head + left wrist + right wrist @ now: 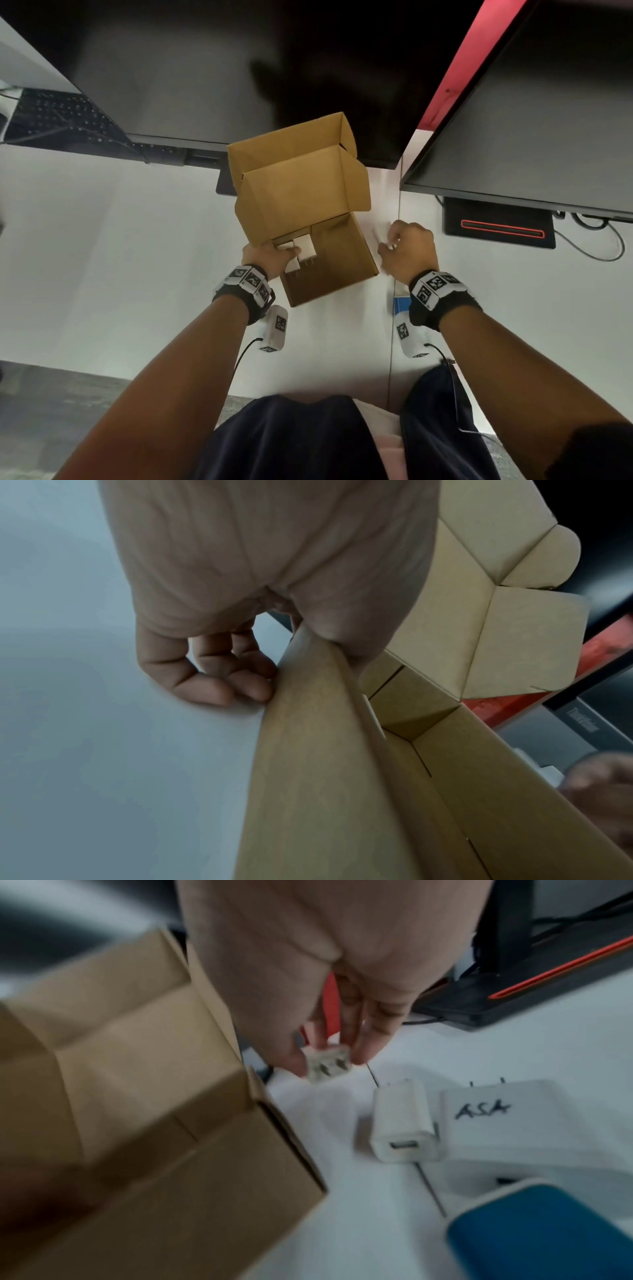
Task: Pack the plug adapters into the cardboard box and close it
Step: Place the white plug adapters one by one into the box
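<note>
An open cardboard box [329, 260] stands mid-table with its lid [301, 192] raised at the far side. Inside, at its left, lie white plug adapters [303, 251]. My left hand [274, 253] grips the box's left wall [308, 750], thumb inside and fingers [253, 688] curled against the outside. Just right of the box, my right hand [394, 243] pinches a small white adapter [330, 1069] above the table. On the table beside it lie a small white USB adapter [404, 1123], a larger white one marked "ASA" [507, 1123] and a blue-and-white one [534, 1231].
Two dark monitors [239, 85] hang over the far side of the white table [120, 257]. A keyboard [58, 116] lies at far left. A black monitor base with a red stripe [500, 226] and cables [596, 240] sit at right.
</note>
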Tool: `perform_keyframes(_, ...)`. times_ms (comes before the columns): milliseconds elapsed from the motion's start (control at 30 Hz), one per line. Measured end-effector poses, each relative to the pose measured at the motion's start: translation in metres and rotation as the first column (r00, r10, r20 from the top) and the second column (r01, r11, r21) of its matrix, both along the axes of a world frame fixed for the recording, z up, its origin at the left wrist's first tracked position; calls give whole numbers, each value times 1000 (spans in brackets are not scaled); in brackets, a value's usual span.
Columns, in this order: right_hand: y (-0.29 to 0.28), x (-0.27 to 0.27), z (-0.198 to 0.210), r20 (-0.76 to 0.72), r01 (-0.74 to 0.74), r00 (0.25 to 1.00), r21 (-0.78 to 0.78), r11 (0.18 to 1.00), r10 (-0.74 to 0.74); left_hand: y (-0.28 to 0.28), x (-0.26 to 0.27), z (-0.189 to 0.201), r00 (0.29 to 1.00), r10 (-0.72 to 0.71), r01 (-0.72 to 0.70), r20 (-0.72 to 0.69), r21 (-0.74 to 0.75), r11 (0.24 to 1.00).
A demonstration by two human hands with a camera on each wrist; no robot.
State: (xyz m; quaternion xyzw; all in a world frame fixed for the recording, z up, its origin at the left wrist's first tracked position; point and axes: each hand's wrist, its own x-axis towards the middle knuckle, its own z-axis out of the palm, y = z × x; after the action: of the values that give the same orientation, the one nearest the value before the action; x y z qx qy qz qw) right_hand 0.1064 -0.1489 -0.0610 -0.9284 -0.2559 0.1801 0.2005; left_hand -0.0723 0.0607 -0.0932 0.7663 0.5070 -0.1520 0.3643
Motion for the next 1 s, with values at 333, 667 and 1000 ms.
perform_keyframes(333, 26, -54, 27, -40, -241, 968, 135, 961, 249, 1, 0, 0, 999, -32, 32, -19, 2, 999)
perform_keyframes(667, 56, -72, 0, -80, -324, 944, -40, 945, 320, 1, 0, -3, 999, -36, 36, 15, -35, 999)
perform_keyframes(1000, 34, -63, 8, -101, -305, 940, 189, 934, 327, -8, -7, 10, 977, 190, -179, 101, -115, 977)
